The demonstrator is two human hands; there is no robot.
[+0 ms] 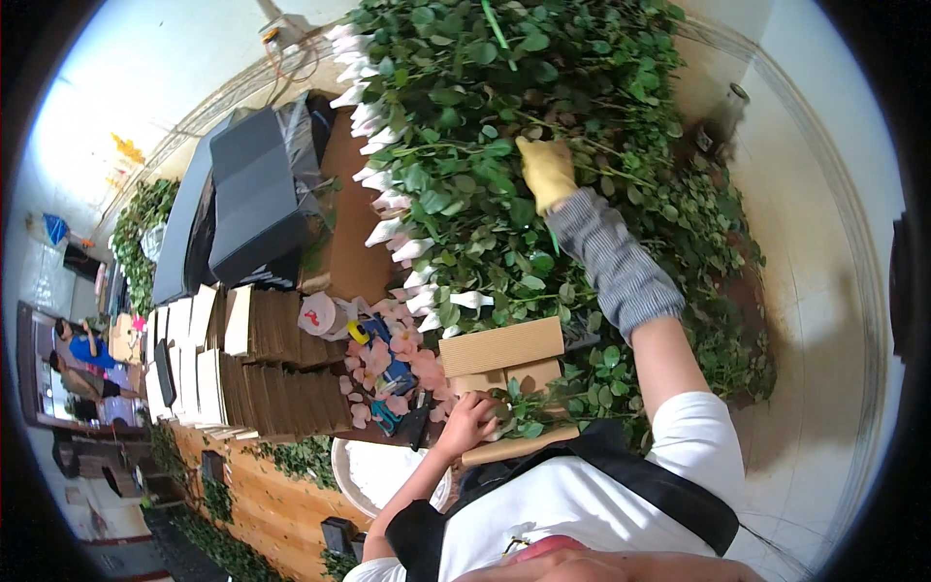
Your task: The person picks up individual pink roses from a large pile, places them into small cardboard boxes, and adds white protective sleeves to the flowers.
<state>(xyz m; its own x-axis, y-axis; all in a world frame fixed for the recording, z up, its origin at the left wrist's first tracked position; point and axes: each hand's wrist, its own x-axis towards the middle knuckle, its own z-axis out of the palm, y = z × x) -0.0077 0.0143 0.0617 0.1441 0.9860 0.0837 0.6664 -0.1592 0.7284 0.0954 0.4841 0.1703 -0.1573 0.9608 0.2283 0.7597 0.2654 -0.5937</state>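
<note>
A big heap of green leafy flower stems (504,107), with white-wrapped buds (388,228) along its left side, fills the top middle. My right hand (546,173) wears a yellow glove and a grey knitted sleeve, and reaches into the heap with its fingertips hidden among the leaves. My bare left hand (467,424) is low in the middle. Its fingers curl on a leafy stem (519,422) beside a folded piece of brown corrugated cardboard (499,347).
Stacks of brown cardboard sheets (281,373) and cream ones (184,364) lie at left, with black boxes (252,194) behind them. Pink petals (388,364), a tape roll (318,315) and small tools (383,417) lie near my left hand. A white tub (373,475) stands below. Two people (82,354) are at far left.
</note>
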